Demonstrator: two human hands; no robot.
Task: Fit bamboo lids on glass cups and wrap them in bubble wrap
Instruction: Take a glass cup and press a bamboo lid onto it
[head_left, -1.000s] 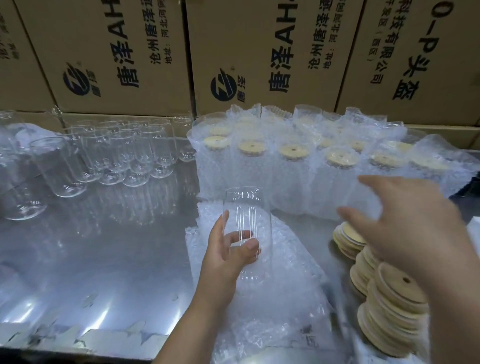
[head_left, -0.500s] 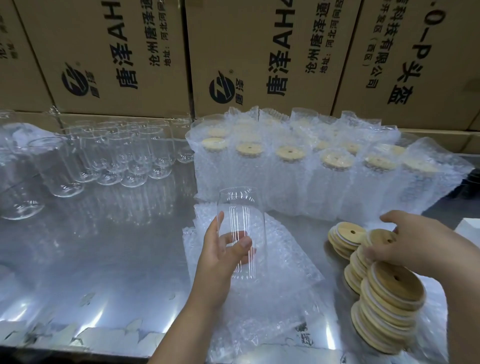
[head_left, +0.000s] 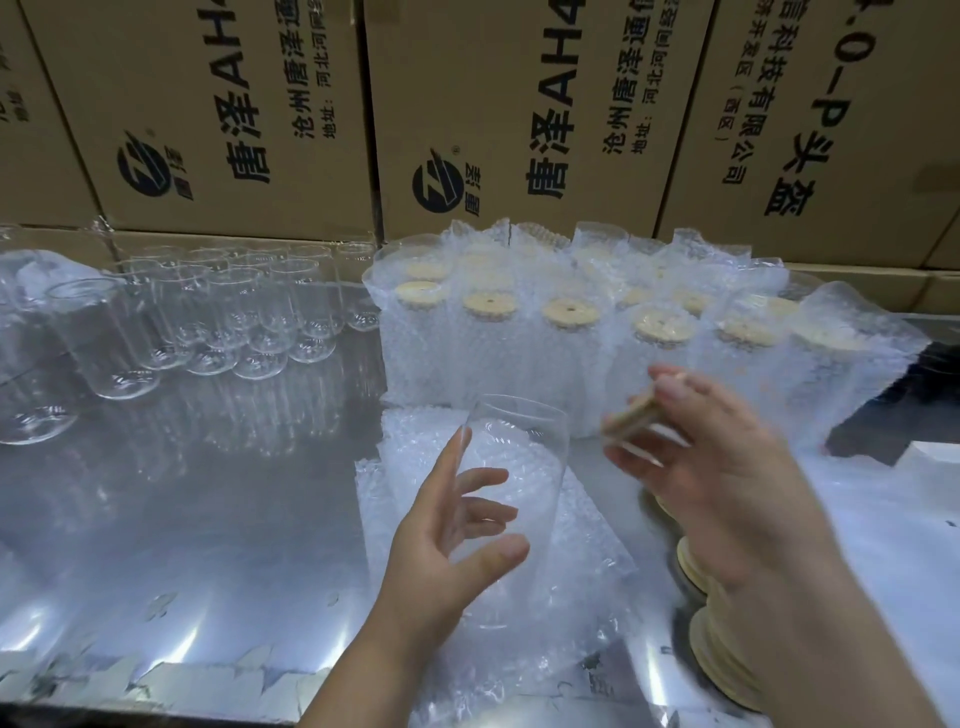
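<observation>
My left hand wraps the glass cup, fingers curled loosely round its lower wall, cup upright over the bubble wrap on the tabletop. Thin glass will be slick and breakable, so I judge a mid-wall hold with gentle pressure is safest. My right hand pinches a bamboo lid by its edge, just beside the rim; light and stiff. Beyond stand wrapped cups and bare glasses.
</observation>
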